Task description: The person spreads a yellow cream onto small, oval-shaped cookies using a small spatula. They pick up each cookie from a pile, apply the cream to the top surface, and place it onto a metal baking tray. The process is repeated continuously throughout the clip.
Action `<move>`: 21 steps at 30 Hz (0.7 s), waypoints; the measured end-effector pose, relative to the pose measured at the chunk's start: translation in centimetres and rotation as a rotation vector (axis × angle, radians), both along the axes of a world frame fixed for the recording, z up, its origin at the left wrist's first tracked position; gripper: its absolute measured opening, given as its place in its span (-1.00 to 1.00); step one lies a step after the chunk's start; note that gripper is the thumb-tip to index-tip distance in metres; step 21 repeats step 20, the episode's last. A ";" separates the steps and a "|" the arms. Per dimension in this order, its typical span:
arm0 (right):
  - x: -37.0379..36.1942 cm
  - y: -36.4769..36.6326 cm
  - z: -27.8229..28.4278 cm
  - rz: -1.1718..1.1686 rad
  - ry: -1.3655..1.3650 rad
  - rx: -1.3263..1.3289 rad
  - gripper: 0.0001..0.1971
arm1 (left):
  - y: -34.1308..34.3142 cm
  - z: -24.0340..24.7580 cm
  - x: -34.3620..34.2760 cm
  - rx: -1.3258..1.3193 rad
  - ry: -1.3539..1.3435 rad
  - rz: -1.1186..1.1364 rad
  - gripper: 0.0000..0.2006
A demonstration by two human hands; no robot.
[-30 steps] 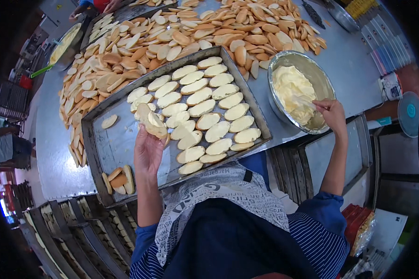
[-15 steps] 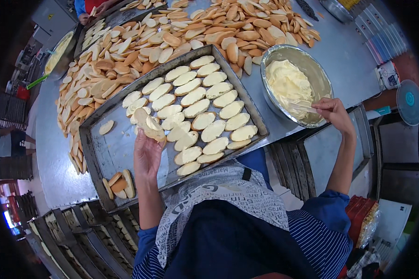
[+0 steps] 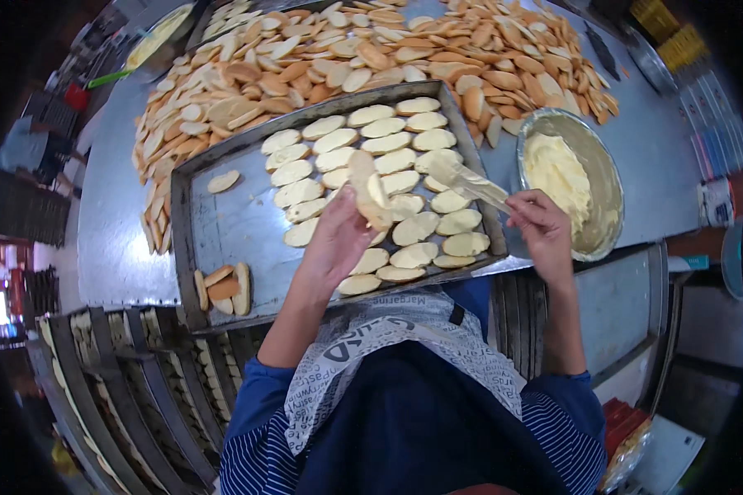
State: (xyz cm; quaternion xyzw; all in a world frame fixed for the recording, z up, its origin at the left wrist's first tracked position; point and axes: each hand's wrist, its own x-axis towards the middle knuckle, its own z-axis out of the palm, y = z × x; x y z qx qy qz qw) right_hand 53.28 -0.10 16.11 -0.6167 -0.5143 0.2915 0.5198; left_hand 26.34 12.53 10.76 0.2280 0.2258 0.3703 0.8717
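My left hand [image 3: 338,235] grips a slice of bread [image 3: 370,191] above the tray, and a thick dab of pale yellow cream shows on part of it. In my right hand [image 3: 543,227] is the handle of a spatula [image 3: 470,183], its flat blade coated with the same cream and pointing left toward the slice, apart from it. Below both hands lies a dark-rimmed metal baking tray [image 3: 248,231], with rows of cream-covered slices [image 3: 415,228] in its middle and right. Just beyond my right hand stands a metal bowl [image 3: 607,177] partly filled with cream [image 3: 557,177].
A big heap of bread slices [image 3: 264,78] spreads behind the tray. Several plain pieces [image 3: 224,290] sit in its near left corner, and one slice [image 3: 223,181] lies apart. Stacked trays [image 3: 140,388] stand below at the left; another bowl [image 3: 161,37] is at the far left.
My right hand has lifted the spatula out of the bowl and brought it left over the tray. The left hand with its slice has shifted toward the middle of the tray.
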 end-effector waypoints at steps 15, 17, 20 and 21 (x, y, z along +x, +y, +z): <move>11.7 -4.1 2.8 -0.179 -0.790 -0.395 -0.69 | 1.0 -1.4 -2.6 -0.010 -0.046 0.075 -0.56; 13.3 -4.6 2.8 -0.092 -0.683 -0.420 -0.69 | 1.0 -1.2 -2.5 -0.006 -0.025 0.083 -0.55; 15.5 -5.5 2.2 0.017 -0.350 -0.395 -0.72 | 1.0 -1.2 -2.4 0.001 -0.005 0.088 -0.53; 15.5 -5.5 2.2 0.017 -0.350 -0.395 -0.72 | 1.0 -1.2 -2.4 0.001 -0.005 0.088 -0.53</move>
